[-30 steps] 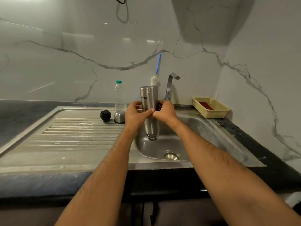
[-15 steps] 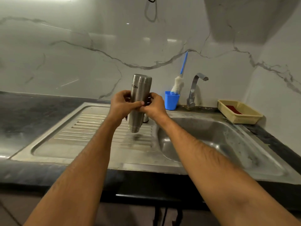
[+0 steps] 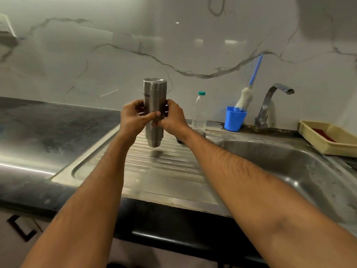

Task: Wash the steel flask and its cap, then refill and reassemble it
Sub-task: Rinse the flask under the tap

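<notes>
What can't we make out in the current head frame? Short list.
- Flask mouth: head view; it points down, so whether it is drained is not visible.
- Flask cap parts: head view; right hand and forearm cover all but dark slivers on the drainboard.
- Flask lettering: upside down and blurred.
- Basket: head view; cut off by the right edge.

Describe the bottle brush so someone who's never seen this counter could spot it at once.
Start at the steel tap behind the sink basin. Just left of it a blue cup stands against the marble wall, and the bottle brush stands in it, leaning right. Its fluffy white head and thin blue handle set it apart from the clear plastic bottle with the green cap further left.
</notes>
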